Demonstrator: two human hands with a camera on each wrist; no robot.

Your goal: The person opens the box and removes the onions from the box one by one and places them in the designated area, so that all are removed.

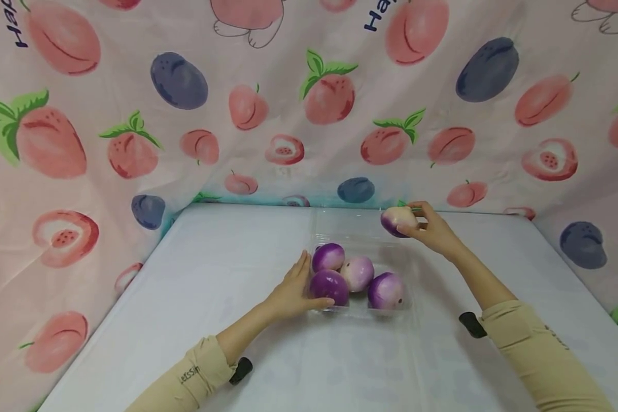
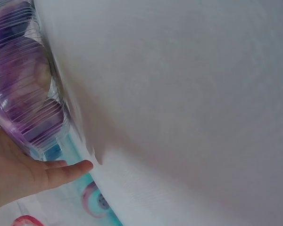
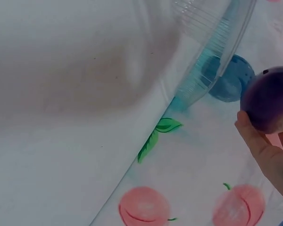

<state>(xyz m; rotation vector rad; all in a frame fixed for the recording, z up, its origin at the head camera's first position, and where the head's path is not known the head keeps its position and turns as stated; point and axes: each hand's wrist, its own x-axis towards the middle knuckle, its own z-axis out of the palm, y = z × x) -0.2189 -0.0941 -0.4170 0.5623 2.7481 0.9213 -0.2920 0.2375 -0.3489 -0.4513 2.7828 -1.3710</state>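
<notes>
A clear plastic box (image 1: 387,256) stands open on the table, its lid (image 1: 340,222) folded back at the far side. Several glossy purple-and-white turnips (image 1: 359,273) lie in it. My left hand (image 1: 290,292) rests against the box's left side, fingers straight and thumb at the near rim. In the left wrist view, the ribbed box wall (image 2: 23,80) appears beside that hand (image 2: 19,169). Above the box's far right corner, my right hand (image 1: 432,228) holds another turnip (image 1: 397,221) between thumb and fingers. The right wrist view shows the turnip's purple side (image 3: 269,96) and a small dark spot.
A white cloth (image 1: 226,257) covers the table. Behind it and at the sides hangs a pink fruit-print curtain (image 1: 268,189). Dark wrist devices (image 1: 472,324) sit at the sleeve cuffs.
</notes>
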